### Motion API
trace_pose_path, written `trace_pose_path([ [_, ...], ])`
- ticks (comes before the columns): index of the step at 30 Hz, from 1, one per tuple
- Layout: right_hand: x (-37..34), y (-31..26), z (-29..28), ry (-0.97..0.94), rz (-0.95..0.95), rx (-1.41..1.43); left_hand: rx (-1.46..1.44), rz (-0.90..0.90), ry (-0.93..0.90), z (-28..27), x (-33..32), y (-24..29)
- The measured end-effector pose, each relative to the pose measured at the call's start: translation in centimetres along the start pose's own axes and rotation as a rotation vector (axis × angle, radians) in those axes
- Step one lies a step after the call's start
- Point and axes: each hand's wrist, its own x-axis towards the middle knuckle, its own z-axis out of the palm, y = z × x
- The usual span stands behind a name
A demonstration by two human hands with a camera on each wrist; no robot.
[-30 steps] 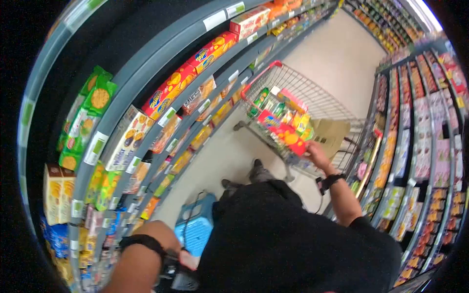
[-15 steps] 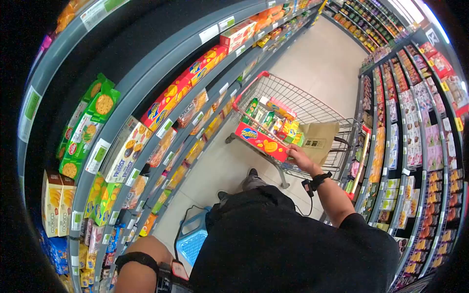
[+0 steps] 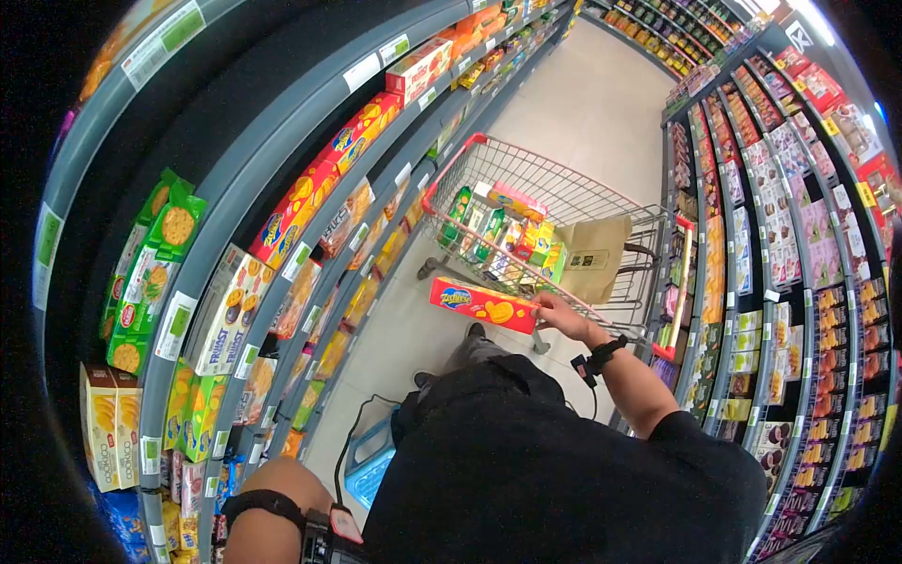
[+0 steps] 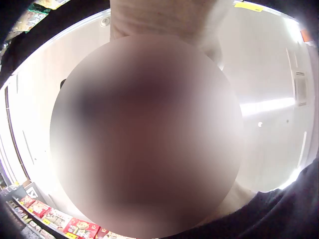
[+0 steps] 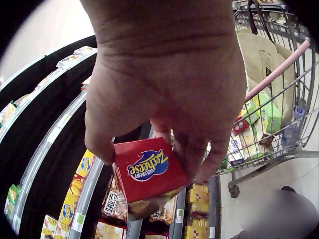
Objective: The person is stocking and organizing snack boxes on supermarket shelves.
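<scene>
My right hand grips one end of a long red Zecheese cracker box in the head view. The box lies level in the air between my body and the shopping cart. In the right wrist view, thumb and fingers curl round the box, its red end facing the camera. My left forearm is bent up at the lower left of the head view, the hand beyond it out of sight. A round blur covers most of the left wrist view, leaving skin showing above it.
The cart holds bottles, packets and a beige bag. Along the left shelf stand more red Zecheese boxes, green cracker packs and other biscuits. Another stocked shelf lines the right. A blue step stool stands on the floor.
The right hand has brought the red box from over the cart's near side back toward my body, outside the cart. The left forearm stays bent at the lower left.
</scene>
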Motion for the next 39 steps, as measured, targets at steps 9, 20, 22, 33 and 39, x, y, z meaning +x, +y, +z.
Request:
trace_pose_path([
  [9, -0.1, -0.8, 0.0, -0.043, 0.024, 0.027, 0.073, 0.012, -0.029, -0.5, 0.6, 2.2],
  [20, 2.4, -8.9, -0.2, -0.191, -0.2, -0.057, 0.282, 0.062, -0.068, 0.3, 1.6, 5.7],
  [22, 4.0, -10.6, -0.3, -0.294, -0.29, 0.188, 0.318, 0.081, -0.057, 1.0, 1.4, 5.7],
  [33, 7.4, -19.8, -1.5, -0.42, -0.383, 0.715, 0.635, -0.772, -0.213, 4.8, -4.3, -4.0],
  [39, 11.6, -21.1, -3.4, -0.578, -0.222, 0.844, 0.516, -1.097, -0.303, 10.2, -8.9, -14.2],
])
